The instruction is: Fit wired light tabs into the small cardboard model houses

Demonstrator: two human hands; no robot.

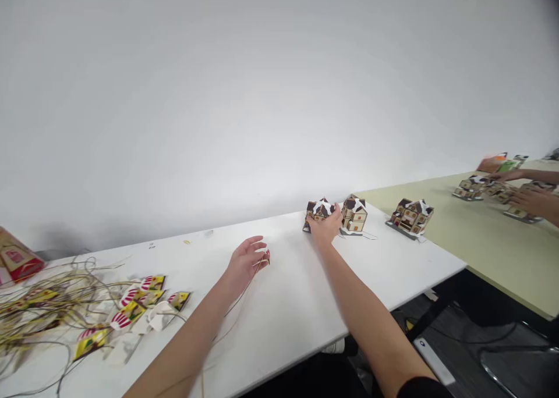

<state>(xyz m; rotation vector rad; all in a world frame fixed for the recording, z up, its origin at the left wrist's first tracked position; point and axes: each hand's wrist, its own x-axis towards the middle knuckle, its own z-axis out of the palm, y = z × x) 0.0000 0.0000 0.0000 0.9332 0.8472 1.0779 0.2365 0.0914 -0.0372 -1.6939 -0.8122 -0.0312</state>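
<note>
My left hand [248, 261] is above the middle of the white table, fingers curled around a small wired piece with red and white stripes [268, 256]. Thin wires trail from it down along my left forearm. My right hand [325, 226], arm stretched forward, grips a miniature house [321, 208] with a dark, snow-topped roof near the wall; the hand partly hides it. Just right of that hand stands a second miniature house [354, 215]. A third miniature house [411, 216] sits farther right on a dark base by the table's edge.
Tangled wires [65, 287] and several striped, yellow-printed pieces [126, 315] cover the table's left end, beside a red and tan box [16, 255]. On the adjoining yellowish table [441, 194], another person's hands [533, 200] are among more miniature houses [470, 187]. A metal-framed chair [515, 351] stands below.
</note>
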